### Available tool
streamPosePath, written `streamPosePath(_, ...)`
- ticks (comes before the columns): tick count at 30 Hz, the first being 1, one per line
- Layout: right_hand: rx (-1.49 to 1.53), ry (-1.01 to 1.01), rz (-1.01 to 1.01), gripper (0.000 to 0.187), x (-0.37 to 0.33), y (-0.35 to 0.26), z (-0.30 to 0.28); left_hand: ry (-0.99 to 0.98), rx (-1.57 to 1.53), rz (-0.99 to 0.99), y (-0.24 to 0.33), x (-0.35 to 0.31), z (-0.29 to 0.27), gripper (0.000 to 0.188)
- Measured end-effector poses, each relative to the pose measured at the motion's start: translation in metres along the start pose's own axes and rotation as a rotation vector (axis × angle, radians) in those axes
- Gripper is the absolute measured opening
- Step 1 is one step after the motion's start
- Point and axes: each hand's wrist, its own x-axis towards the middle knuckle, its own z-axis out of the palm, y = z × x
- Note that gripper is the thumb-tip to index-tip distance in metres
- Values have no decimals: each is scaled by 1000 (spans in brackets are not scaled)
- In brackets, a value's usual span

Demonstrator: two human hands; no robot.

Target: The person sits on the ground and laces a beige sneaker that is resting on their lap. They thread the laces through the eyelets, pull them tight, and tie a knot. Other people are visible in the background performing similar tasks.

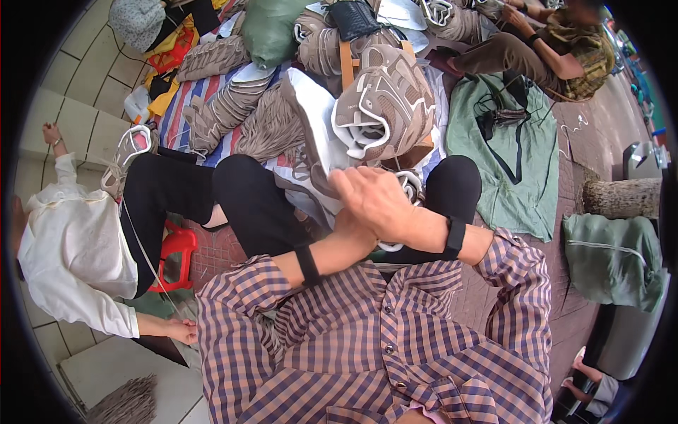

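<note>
My right hand point(378, 201) is closed above my lap, its fingers curled; what they pinch, if anything, is hidden. Underneath it crosses my left hand point(354, 232), whose fingers are mostly covered. Just beyond both hands stands a grey shoe piece with a white inner face point(319, 126), its lower end against my right fingers. Beside that piece sits a taupe shoe upper point(395, 95) with white trim, lying on a small wooden stand point(347, 63). Part of another white-trimmed upper point(411, 185) shows between my right hand and my knee.
Stacked taupe uppers point(236, 106) and a bundle of grey-brown strips point(272, 127) lie on a striped sheet point(173, 120). A stuffed green sack point(270, 32) stands behind. At left a person in white point(78, 254) sits near a red stool point(178, 247); another person point(558, 60) works at far right beside green cloth point(487, 141).
</note>
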Motion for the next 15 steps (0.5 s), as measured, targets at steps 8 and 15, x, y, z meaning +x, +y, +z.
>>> streamPosePath(8, -173, 14, -89, 54, 14, 44, -51, 102, 961, 345, 9, 43, -77, 37)
streamPosePath(15, -404, -60, 118, 38, -18, 106, -29, -37, 406, 263, -52, 54, -122, 30)
